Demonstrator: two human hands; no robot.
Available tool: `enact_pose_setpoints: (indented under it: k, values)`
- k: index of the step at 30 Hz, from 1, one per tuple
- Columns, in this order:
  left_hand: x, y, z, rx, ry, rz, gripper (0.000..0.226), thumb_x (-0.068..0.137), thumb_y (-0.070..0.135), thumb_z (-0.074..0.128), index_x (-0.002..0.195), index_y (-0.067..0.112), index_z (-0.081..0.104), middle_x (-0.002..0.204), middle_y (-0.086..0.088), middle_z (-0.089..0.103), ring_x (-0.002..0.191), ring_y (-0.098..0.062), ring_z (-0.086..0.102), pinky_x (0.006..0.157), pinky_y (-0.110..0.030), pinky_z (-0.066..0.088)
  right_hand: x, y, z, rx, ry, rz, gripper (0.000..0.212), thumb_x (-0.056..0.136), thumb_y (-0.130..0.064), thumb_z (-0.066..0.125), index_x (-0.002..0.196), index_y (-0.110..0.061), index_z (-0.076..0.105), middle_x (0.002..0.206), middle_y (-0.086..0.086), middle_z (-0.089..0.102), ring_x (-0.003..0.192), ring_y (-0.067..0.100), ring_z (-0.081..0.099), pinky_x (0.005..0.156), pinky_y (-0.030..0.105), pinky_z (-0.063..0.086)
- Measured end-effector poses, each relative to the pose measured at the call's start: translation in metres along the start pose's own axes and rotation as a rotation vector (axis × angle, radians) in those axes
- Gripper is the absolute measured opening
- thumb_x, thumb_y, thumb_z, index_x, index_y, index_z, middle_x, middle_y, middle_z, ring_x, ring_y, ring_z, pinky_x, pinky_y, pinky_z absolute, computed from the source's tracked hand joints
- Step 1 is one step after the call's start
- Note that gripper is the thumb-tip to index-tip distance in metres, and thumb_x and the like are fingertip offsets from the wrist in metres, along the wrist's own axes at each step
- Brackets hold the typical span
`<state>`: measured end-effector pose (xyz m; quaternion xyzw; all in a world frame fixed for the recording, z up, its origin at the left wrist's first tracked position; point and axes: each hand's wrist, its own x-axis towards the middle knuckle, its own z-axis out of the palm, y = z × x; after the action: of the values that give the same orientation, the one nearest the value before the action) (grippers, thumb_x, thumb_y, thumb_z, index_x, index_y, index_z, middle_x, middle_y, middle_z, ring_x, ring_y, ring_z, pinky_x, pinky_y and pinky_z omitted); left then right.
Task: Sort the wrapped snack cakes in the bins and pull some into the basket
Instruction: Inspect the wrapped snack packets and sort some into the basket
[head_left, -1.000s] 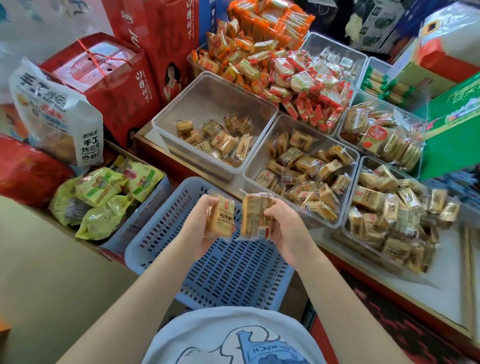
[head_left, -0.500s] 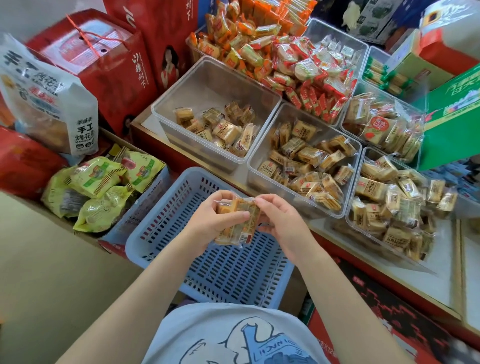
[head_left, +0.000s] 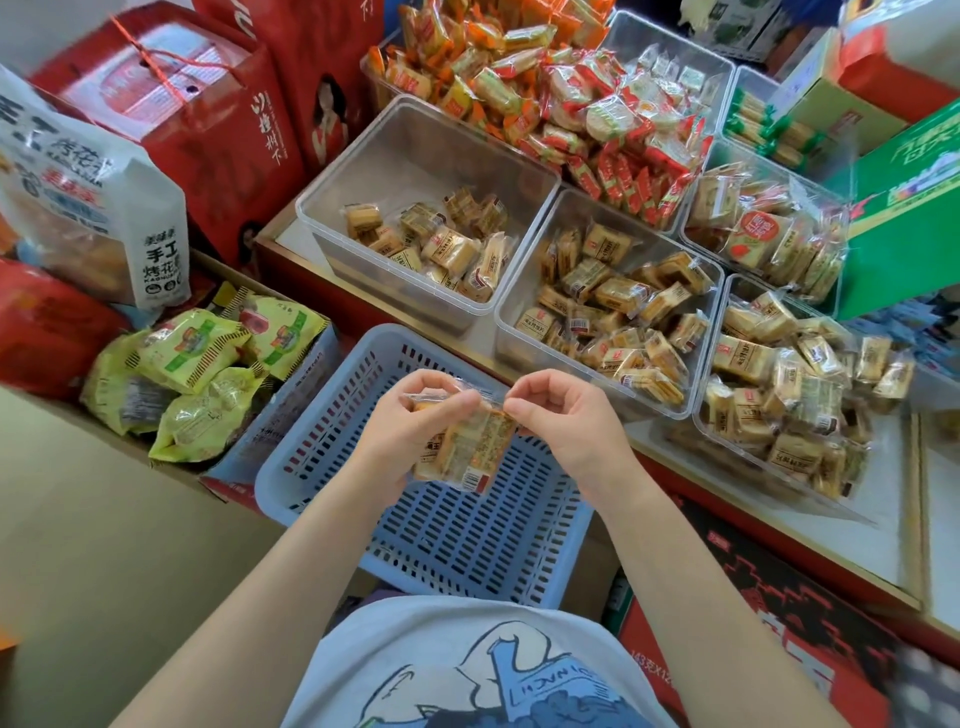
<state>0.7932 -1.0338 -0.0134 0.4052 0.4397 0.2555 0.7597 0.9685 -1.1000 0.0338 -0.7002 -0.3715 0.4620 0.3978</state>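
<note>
A second ago each hand held its own snack cake; now the left hand (head_left: 402, 431) grips both wrapped snack cakes (head_left: 470, 449) stacked together over the blue basket (head_left: 322, 467), while the right hand (head_left: 563, 423) pinches the wrapper's top edge. Nothing lies in the basket yet; a drop looks near.

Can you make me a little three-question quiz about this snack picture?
1. True or false: the blue basket already has snack cakes lying in it.
2. Which hand pinches only the wrapper's top edge? A) left hand B) right hand
3. Fill in: of the clear bins, the fewest cakes lie in the ___ one.

Key:
1. False. Its slatted floor shows bare; the wrapped snack cakes are held above it.
2. B. The left hand grips the cakes themselves.
3. Leftmost.
</note>
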Motion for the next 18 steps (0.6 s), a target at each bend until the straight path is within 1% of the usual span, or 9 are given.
enact_pose_setpoints:
  k: [2,4,5,7,10,12,14,16,18]
  values:
    - [0.0,0.005,-0.001,0.033,-0.073,-0.031,0.017,0.07,0.033,0.084,0.08,0.028,0.072,0.089,-0.005,0.074,0.078,-0.022,0.073,0.059,-0.035,0.057,-0.001,0.0,-0.004,-0.016,0.012,0.007,0.01,0.089,-0.005,0.075,0.088,-0.014,0.073,0.083,0.004,0.074,0.079,0.011,0.067,0.079,0.025,0.059]
    - [0.001,0.009,-0.001,0.102,-0.149,-0.056,0.018,0.071,0.029,0.088,0.081,0.024,0.073,0.092,-0.01,0.075,0.08,-0.024,0.073,0.061,-0.036,0.057,-0.001,0.001,-0.008,-0.023,0.035,0.028,0.01,0.087,-0.006,0.077,0.086,-0.015,0.075,0.084,0.007,0.075,0.08,0.014,0.068,0.081,0.03,0.06]
    - [0.001,0.01,0.0,0.121,-0.177,-0.061,0.019,0.071,0.026,0.091,0.079,0.022,0.074,0.094,-0.012,0.075,0.08,-0.025,0.073,0.062,-0.036,0.058,-0.001,0.001,-0.009,-0.02,0.042,0.039,0.009,0.087,-0.006,0.077,0.086,-0.015,0.075,0.084,0.007,0.075,0.079,0.014,0.067,0.081,0.031,0.06]
    - [0.001,0.011,0.003,0.127,-0.198,-0.07,0.014,0.07,0.025,0.087,0.074,0.022,0.074,0.097,-0.015,0.075,0.083,-0.028,0.072,0.067,-0.038,0.059,-0.001,0.003,-0.01,-0.014,0.048,0.049,0.007,0.088,-0.007,0.077,0.087,-0.014,0.075,0.084,0.005,0.074,0.079,0.014,0.065,0.078,0.028,0.06]
    - [0.002,0.01,0.005,0.101,-0.157,-0.057,0.009,0.069,0.026,0.082,0.071,0.022,0.074,0.104,-0.019,0.074,0.089,-0.031,0.071,0.073,-0.043,0.06,-0.002,0.006,-0.005,0.061,0.054,0.075,0.007,0.091,-0.008,0.073,0.092,-0.015,0.073,0.086,0.004,0.071,0.081,0.014,0.065,0.078,0.026,0.058]
    - [0.001,0.009,0.003,0.105,-0.112,-0.045,0.01,0.073,0.026,0.082,0.075,0.021,0.074,0.107,-0.019,0.073,0.092,-0.032,0.071,0.075,-0.046,0.06,-0.001,0.008,-0.002,0.129,0.038,0.117,0.008,0.094,-0.011,0.071,0.101,-0.014,0.07,0.091,0.006,0.069,0.086,0.016,0.065,0.083,0.032,0.058]
    - [0.001,0.007,0.0,0.105,-0.078,-0.041,0.007,0.08,0.023,0.08,0.078,0.02,0.074,0.106,-0.021,0.073,0.091,-0.032,0.071,0.076,-0.048,0.06,-0.001,0.01,0.001,0.139,-0.003,0.148,0.012,0.095,-0.016,0.07,0.105,-0.01,0.069,0.097,0.014,0.07,0.091,0.019,0.066,0.089,0.038,0.058]
    - [0.001,0.007,-0.003,0.105,-0.066,-0.042,0.007,0.08,0.025,0.08,0.079,0.021,0.075,0.103,-0.02,0.073,0.091,-0.033,0.071,0.076,-0.048,0.06,-0.001,0.012,0.003,0.138,0.009,0.142,0.014,0.095,-0.017,0.07,0.101,-0.004,0.07,0.101,0.022,0.071,0.09,0.022,0.067,0.088,0.039,0.06]
    - [0.001,0.008,-0.004,0.114,-0.07,-0.042,0.008,0.078,0.027,0.08,0.079,0.021,0.075,0.102,-0.017,0.074,0.091,-0.032,0.072,0.075,-0.046,0.059,-0.003,0.011,0.005,0.145,0.07,0.128,0.012,0.095,-0.014,0.07,0.096,-0.002,0.072,0.099,0.022,0.072,0.088,0.023,0.069,0.085,0.037,0.062]
